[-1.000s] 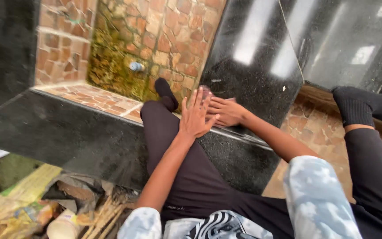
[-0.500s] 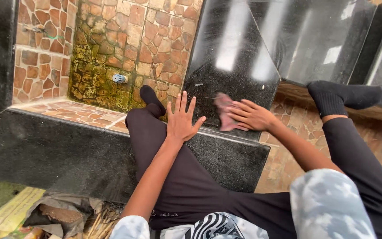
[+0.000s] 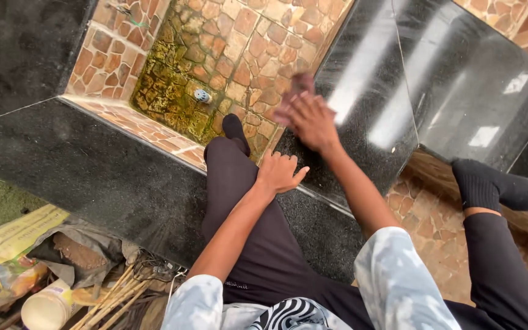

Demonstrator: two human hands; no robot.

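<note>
My right hand [image 3: 313, 122] presses a small reddish-brown cloth [image 3: 296, 91] flat against the glossy black granite slab [image 3: 386, 91], at the slab's left edge. My left hand [image 3: 279, 173] rests on my left knee, fingers loosely bent, holding nothing. My left leg in black trousers [image 3: 233, 183] lies over the black granite ledge [image 3: 99, 177], its socked foot [image 3: 234, 129] hanging into the stone basin. My right leg stretches to the right, its black sock [image 3: 490, 183] against the slab's lower edge.
A sunken basin of brown stone tiles [image 3: 215, 55] has mossy green growth and a small metal drain fitting [image 3: 201, 95]. Bottom left lie crumpled sacks [image 3: 50, 250], bamboo sticks [image 3: 111, 296] and a white cup [image 3: 47, 308]. Brown stone paving [image 3: 435, 220] lies under my right leg.
My right hand has slid the cloth up and away along the slab's left edge. My left hand has dropped from raised with spread fingers onto my knee.
</note>
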